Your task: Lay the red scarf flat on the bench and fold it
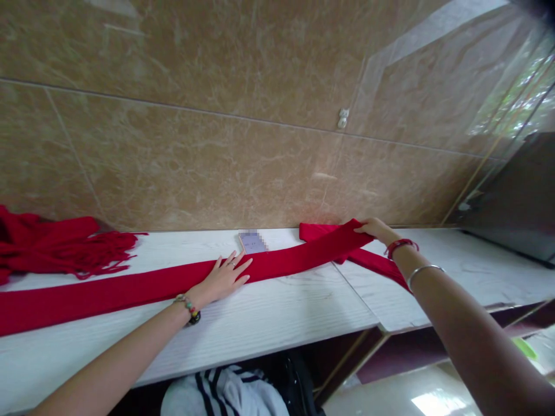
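A long red scarf (143, 288), folded into a narrow strip, runs along the white countertop from the left edge toward the right. My left hand (221, 281) lies flat on it near the middle, fingers spread. At the strip's right end, my right hand (373, 229) pinches the cloth and lifts it slightly off the surface. Beneath that raised end lies another folded red cloth (377, 264), partly hidden by the strip and my right forearm. Just behind the strip, close to my left hand, is a small bluish card or phone-like item (252, 242), its far part blurred.
A bunched red fringed scarf (52, 245) sits at the far left against the brown tiled wall (217, 162). A dark panel-like object (515, 196) stands at the right end of the white countertop (286, 312). A striped white cloth (221, 393) shows below the counter's front edge.
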`<action>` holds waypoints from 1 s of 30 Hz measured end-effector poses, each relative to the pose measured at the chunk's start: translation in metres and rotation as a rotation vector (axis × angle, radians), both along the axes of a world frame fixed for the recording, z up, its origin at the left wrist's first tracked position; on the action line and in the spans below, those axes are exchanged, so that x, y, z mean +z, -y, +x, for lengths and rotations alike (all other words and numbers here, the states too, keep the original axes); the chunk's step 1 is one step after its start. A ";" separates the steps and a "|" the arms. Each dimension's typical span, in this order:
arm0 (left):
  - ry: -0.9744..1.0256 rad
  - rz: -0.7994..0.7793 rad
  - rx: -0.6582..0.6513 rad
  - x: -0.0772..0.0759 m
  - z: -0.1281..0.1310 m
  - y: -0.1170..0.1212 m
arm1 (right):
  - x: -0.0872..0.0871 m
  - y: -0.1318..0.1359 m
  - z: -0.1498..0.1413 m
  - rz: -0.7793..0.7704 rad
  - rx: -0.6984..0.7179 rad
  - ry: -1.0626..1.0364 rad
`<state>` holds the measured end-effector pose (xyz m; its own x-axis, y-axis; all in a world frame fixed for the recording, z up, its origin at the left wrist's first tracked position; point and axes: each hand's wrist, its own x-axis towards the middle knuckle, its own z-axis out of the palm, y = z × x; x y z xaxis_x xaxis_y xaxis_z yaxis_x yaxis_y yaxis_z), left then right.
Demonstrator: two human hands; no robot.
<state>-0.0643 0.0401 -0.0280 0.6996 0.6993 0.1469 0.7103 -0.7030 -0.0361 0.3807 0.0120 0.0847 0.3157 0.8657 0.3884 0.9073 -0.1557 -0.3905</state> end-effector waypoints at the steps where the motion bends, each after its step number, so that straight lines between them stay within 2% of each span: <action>1: -0.005 -0.004 -0.018 0.000 0.001 0.001 | 0.003 -0.004 -0.005 -0.012 -0.008 0.019; 4: -0.022 -0.038 -0.093 0.000 0.004 0.005 | 0.019 -0.011 -0.028 -0.029 -0.020 0.073; 6: -0.024 -0.076 -0.116 0.000 0.006 0.005 | 0.034 -0.008 -0.057 -0.008 0.014 0.127; 7: -0.023 -0.096 -0.118 0.000 0.007 0.005 | 0.040 -0.002 -0.077 0.008 0.049 0.161; 9: -0.022 -0.134 -0.126 0.002 0.008 0.004 | 0.044 0.017 -0.124 0.075 0.218 0.332; 11: -0.021 -0.163 -0.137 0.005 0.006 0.006 | 0.032 0.044 -0.177 0.100 0.376 0.379; 14: -0.026 -0.174 -0.112 0.011 -0.008 0.009 | -0.013 0.084 -0.244 -0.007 0.651 0.402; 17: -0.036 -0.165 -0.046 0.013 -0.036 0.013 | -0.057 0.109 -0.277 -0.176 0.890 0.343; 19: -0.042 -0.158 -0.005 0.012 -0.057 0.014 | -0.071 0.111 -0.278 -0.194 0.964 0.240; 20: -0.041 -0.152 0.010 0.012 -0.066 0.014 | -0.072 0.106 -0.273 -0.169 0.952 0.178; 23: -0.006 -0.128 0.015 0.013 -0.076 0.018 | -0.066 0.075 -0.245 -0.037 0.751 0.044; 25: 0.058 -0.112 -0.042 0.016 -0.064 0.024 | -0.063 0.046 -0.221 -0.020 0.561 0.035; 26: 0.101 -0.107 -0.080 0.018 -0.053 0.029 | -0.064 0.031 -0.209 -0.050 0.424 0.016; 27: 0.148 -0.105 -0.123 0.020 -0.040 0.035 | -0.067 0.017 -0.199 -0.070 0.355 0.009; 28: 0.197 -0.113 -0.131 0.023 -0.026 0.041 | -0.071 0.005 -0.189 -0.090 0.326 0.004; 30: 0.244 -0.152 -0.051 0.028 0.001 0.053 | -0.080 -0.013 -0.176 -0.133 0.312 -0.009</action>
